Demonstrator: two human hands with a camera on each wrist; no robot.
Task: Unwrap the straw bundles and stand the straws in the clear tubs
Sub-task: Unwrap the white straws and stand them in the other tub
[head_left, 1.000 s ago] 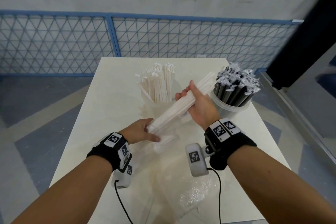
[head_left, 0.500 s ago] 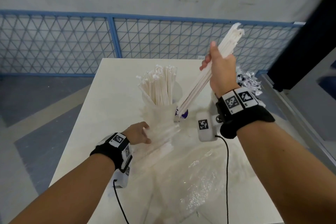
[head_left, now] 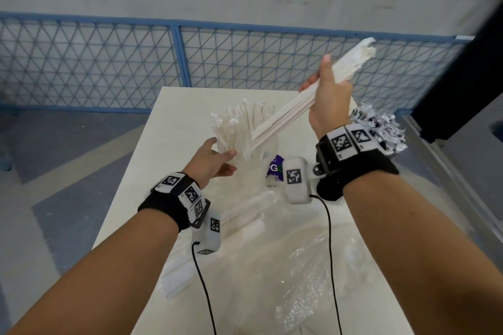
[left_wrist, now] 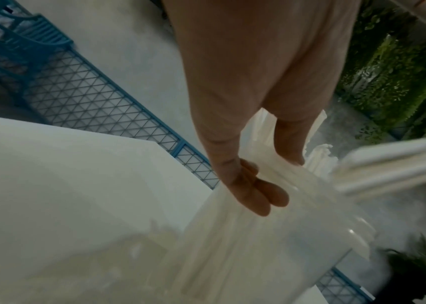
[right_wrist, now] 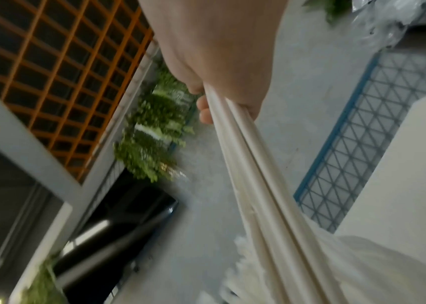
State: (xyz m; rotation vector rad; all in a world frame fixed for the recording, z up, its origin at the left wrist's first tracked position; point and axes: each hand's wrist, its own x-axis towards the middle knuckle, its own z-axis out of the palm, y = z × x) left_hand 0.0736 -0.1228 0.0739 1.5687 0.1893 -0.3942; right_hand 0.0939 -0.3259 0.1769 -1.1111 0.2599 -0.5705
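My right hand grips a bundle of white straws and holds it slanted. Its lower ends reach in among the white straws standing in a clear tub at mid table. In the right wrist view the fingers wrap round the bundle. My left hand lies against the left side of the standing straws. In the left wrist view its straight fingers and thumb touch those straws, and the incoming bundle shows at the right.
A second tub of dark straws with silvery wrapper ends stands behind my right wrist. More white straws lie flat on the white table. Crumpled clear wrap is near the front edge. A purple label lies by the tub.
My right hand lifted the bundle off the table, tilted it up and swung its lower ends left into the white-straw tub. My left hand let go of the bundle and rose to the standing straws.
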